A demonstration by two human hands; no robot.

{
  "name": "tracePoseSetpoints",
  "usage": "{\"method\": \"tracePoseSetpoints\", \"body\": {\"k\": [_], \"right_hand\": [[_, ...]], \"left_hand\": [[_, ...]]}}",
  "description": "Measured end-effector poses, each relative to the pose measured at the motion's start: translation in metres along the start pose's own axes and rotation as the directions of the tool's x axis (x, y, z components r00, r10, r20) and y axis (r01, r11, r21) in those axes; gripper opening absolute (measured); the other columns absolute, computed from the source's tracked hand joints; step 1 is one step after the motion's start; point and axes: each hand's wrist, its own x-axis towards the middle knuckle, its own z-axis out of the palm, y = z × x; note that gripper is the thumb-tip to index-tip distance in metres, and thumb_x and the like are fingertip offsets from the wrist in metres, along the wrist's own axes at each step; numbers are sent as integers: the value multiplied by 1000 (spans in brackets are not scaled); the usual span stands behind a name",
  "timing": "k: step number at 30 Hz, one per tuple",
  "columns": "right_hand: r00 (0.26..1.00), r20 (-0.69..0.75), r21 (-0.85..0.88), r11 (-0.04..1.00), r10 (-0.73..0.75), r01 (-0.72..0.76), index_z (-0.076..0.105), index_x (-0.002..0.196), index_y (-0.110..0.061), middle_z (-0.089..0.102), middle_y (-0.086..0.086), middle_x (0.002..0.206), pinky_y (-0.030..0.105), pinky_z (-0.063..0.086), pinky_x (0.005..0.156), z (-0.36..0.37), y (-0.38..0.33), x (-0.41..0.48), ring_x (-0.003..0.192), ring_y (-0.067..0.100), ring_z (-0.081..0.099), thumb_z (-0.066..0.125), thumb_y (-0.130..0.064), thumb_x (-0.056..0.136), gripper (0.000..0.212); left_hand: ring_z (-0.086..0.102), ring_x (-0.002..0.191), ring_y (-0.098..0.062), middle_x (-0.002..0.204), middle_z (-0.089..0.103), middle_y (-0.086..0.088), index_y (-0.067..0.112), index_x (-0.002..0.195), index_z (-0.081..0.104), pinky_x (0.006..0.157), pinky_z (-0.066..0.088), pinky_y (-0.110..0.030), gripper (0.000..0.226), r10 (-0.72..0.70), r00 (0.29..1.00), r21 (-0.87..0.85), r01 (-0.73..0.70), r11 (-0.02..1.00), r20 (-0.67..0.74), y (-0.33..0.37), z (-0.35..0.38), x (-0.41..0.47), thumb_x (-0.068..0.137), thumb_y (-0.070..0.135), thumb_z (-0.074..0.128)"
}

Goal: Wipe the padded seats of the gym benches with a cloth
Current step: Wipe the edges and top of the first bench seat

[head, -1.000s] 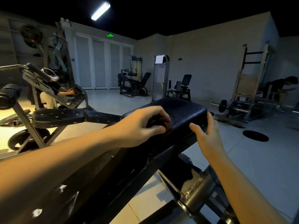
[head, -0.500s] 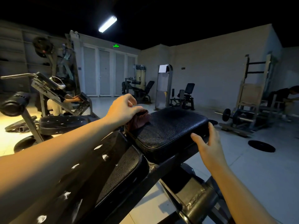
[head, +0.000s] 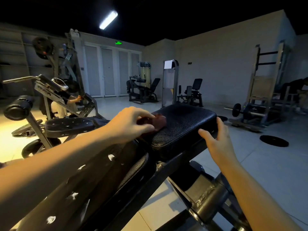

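**Item 1. Left hand** (head: 131, 125). The fingers are curled down over a bunched dark red cloth (head: 160, 121) and grip it, knuckles up. It sits at the near-left edge of the seat pad (head: 185, 125), with the cloth touching the leather.

**Item 2. Right hand** (head: 218, 144). The fingers are mostly straight and spread and hold nothing. The hand braces against the pad's right side edge, thumb nearest me.

**Item 3. Seat pad.** Black and pebbled, at the far end of the bench I lean over. Most of its top lies right of and beyond the cloth, so I judge the larger part is not yet covered by this pass.

**Item 4. Back pad** (head: 86, 185). Near me, under the left forearm. Its cover is scuffed with white patches.

**Hazards, by my judgement:**
- The cloth is wadded small, so it wipes only a narrow strip. Unwiped bands are likely unless the passes overlap.
- The cloth sits at the pad's edge, just beside the gap between the two pads. A stroke drifting left could carry it off the leather or snag it in that gap.
- The right hand covers part of the right edge, and that strip gets missed unless the hand shifts.
- The worn cover on the back pad may catch the cloth when I reach it.
- The steel frame (head: 205, 197) lies below the right forearm. If the brace slips, the arm could strike it.
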Motion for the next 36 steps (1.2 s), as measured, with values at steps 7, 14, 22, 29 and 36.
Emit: {"method": "tracePoseSetpoints", "body": {"k": [7, 14, 22, 29, 36], "right_hand": [[1000, 7, 0, 1000, 7, -7, 30, 157, -25, 40, -3, 140, 31, 37, 102, -1, 0, 0, 127, 12, 42, 68, -32, 95, 73], [1000, -6, 3, 1000, 8, -8, 33, 155, -24, 35, -9, 126, 6, 33, 77, 1, -5, -3, 113, 5, 38, 67, -25, 96, 68], [1000, 0, 35, 999, 14, -14, 28, 158, -23, 34, -10, 131, 21, 29, 99, -1, -6, -5, 122, 5, 35, 67, -27, 96, 74], [1000, 6, 12, 1000, 9, -9, 28, 158, -25, 32, -12, 131, 19, 28, 99, -1, -3, -3, 125, 4, 33, 67, -29, 96, 73], [1000, 3, 1, 1000, 5, -5, 34, 154, -29, 35, -13, 130, 27, 30, 103, 0, -3, -1, 125, 4, 34, 68, -27, 95, 68]], "left_hand": [[64, 102, -10, 115, 67, 7, 24, 128, 69, 89, 57, -33, 32, 67, 996, 122, -75, 990, 65, 2, -2, 4, 96, 23, 68], [61, 97, -3, 114, 66, 10, 26, 129, 69, 84, 53, -23, 33, 230, 973, 29, -230, 973, 28, 41, 29, 18, 95, 25, 70], [69, 95, -18, 105, 76, 0, 26, 116, 78, 88, 57, -41, 26, -75, 994, 53, 79, 995, -75, 1, 23, 65, 92, 19, 70], [69, 96, -6, 105, 73, 8, 22, 120, 74, 81, 57, -21, 26, 119, 991, -14, -119, 993, 65, 19, 25, 70, 95, 18, 70], [68, 92, -4, 104, 76, 8, 24, 118, 76, 84, 57, -27, 26, 169, 985, -72, -166, 984, 38, 55, 49, 75, 93, 20, 70]]}}
